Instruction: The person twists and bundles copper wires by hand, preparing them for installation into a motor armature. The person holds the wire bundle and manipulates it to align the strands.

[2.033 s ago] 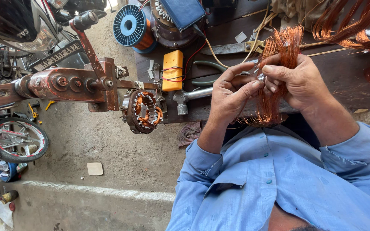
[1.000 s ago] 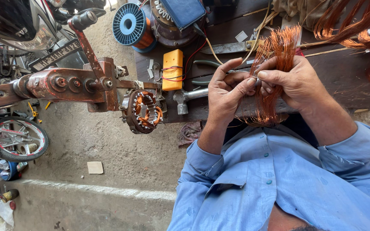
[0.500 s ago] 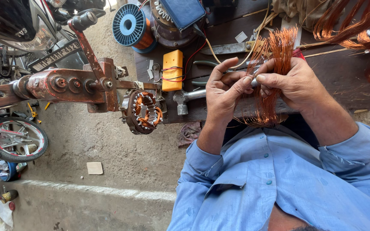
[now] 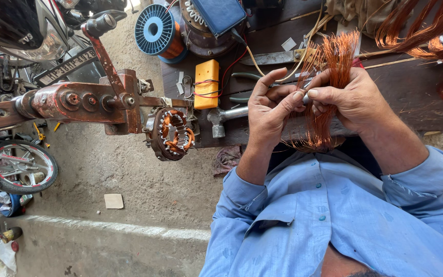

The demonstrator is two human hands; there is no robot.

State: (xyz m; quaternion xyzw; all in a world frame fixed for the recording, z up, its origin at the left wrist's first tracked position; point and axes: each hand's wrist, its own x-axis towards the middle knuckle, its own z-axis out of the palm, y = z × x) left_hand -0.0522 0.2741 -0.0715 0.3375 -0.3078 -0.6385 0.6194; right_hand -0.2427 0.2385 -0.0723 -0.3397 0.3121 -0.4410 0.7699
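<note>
The left hand (image 4: 270, 110) had shifted slightly along the copper wire bundle (image 4: 326, 92), which stayed above the worktop (image 4: 411, 97) edge. Both hands' fingers were pinched on its strands; the right hand (image 4: 352, 97) hid the bundle's middle, and the pinched tip was hard to make out.

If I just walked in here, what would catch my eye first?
Probably the bright bundle of copper wire at upper right, gripped between the left hand and right hand over the dark workbench. Next, the rusty winding machine at left, with a copper-wound stator at its end.
</note>
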